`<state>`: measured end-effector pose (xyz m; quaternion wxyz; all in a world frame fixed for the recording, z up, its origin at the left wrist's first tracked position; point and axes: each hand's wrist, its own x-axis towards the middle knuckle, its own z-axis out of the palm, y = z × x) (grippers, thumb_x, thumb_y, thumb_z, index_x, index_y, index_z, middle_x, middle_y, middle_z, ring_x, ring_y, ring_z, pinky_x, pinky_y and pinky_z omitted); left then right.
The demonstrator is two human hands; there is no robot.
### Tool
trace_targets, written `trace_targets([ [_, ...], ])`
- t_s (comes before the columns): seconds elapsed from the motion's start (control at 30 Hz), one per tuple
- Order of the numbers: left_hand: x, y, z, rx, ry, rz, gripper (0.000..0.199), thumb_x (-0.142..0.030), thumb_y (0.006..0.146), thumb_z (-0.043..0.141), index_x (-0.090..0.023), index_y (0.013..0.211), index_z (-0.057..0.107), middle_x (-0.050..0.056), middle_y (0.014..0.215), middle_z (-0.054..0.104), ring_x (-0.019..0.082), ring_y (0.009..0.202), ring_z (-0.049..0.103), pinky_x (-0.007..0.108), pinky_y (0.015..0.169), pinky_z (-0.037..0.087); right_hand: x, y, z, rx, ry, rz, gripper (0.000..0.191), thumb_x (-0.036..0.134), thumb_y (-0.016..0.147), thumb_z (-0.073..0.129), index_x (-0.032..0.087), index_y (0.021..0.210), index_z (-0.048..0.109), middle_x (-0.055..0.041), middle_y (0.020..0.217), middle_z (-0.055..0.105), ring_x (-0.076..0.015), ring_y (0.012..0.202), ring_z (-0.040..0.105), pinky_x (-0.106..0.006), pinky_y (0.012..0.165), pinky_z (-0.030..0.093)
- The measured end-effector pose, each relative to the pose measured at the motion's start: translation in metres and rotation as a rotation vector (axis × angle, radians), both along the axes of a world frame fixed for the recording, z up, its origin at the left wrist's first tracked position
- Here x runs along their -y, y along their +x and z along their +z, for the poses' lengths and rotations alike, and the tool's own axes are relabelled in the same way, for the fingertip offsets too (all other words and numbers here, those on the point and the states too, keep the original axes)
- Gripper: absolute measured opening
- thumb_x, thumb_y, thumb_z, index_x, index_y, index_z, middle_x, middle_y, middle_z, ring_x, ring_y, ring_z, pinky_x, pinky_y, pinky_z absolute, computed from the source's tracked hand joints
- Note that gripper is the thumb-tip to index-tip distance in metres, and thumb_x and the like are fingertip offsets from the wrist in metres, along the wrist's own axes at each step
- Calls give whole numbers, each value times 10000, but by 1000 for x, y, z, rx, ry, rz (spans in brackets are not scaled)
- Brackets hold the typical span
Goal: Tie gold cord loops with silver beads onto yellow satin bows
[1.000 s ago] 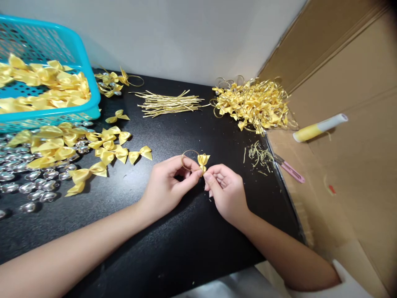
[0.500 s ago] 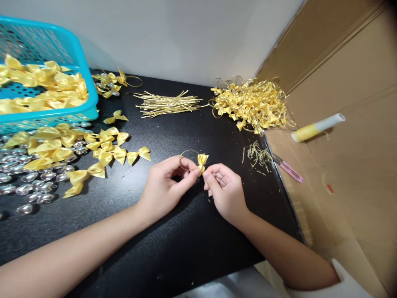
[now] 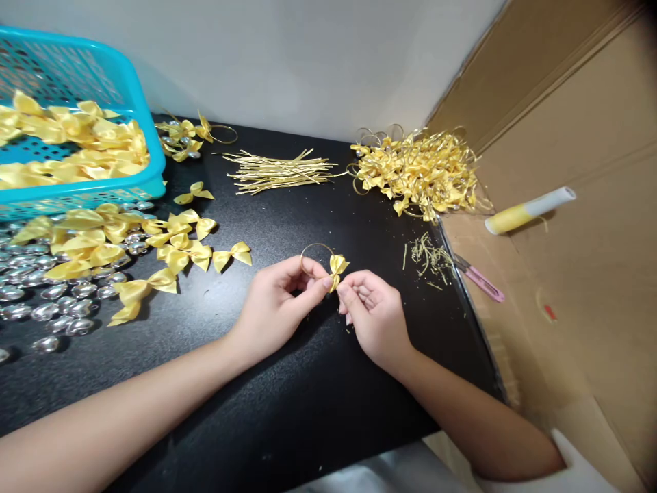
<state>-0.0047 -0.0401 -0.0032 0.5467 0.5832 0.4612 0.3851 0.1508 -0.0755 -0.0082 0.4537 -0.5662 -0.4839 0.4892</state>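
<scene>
My left hand (image 3: 287, 301) is closed in a pinch on a small yellow ribbon bow (image 3: 337, 268) at the middle of the table. A thin gold wire loop (image 3: 317, 245) rises from the bow and arches over the left fingers. Just right of the bow, my right hand (image 3: 374, 315) is closed, its thumb and index fingertips pressed together against the bow's lower edge. What lies between those right fingertips is hidden. Both hands hover low over the black table (image 3: 287, 418).
Loose yellow bows (image 3: 187, 253) and silver beads (image 3: 66, 308) lie left, before a blue basket (image 3: 148, 164) of bows. Gold wire strips (image 3: 282, 171), a pile of bow loops (image 3: 421, 171) and wire clippings (image 3: 428, 257) lie beyond. Right are a pink-handled cutter (image 3: 482, 282) and a tube (image 3: 531, 211).
The gold loop stands a little taller and wider above my left fingers. Both hands keep nearly the same pinch around the bow. The whole view has shifted slightly.
</scene>
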Motion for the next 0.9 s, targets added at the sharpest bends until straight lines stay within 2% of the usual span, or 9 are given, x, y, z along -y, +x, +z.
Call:
trace_targets([
  [0.23, 1, 1, 0, -11, 15, -11, 138, -278, 814, 674, -162, 748, 644, 3, 673, 651, 119, 603, 571, 224, 574, 450, 0, -1, -2, 7, 1, -1, 169, 297, 866, 586, 188, 740, 552, 46, 564, 532, -68, 482, 477, -208, 482, 389],
  [0.5, 3, 2, -2, -27, 56, 12, 147, -283, 822, 667, -163, 744, 637, 5, 668, 636, 116, 592, 561, 226, 549, 441, 0, -1, -1, 6, -1, -1, 178, 307, 876, 578, 188, 746, 552, 44, 567, 535, -69, 483, 479, -210, 482, 389],
  [0.7, 3, 1, -1, 3, 129, 41, 107, -250, 810, 682, -171, 831, 613, 0, 720, 620, 114, 626, 581, 225, 573, 471, 0, -1, -2, 22, 19, 6, 159, 294, 871, 585, 186, 756, 560, 45, 565, 536, -68, 484, 484, -206, 481, 388],
  [0.9, 1, -1, 0, -69, 179, 41, 99, -233, 807, 674, -162, 752, 632, 11, 716, 632, 116, 622, 580, 235, 579, 488, 0, -1, -2, 54, 33, 11, 175, 310, 879, 572, 191, 752, 556, 39, 570, 542, -75, 482, 496, -211, 481, 399],
])
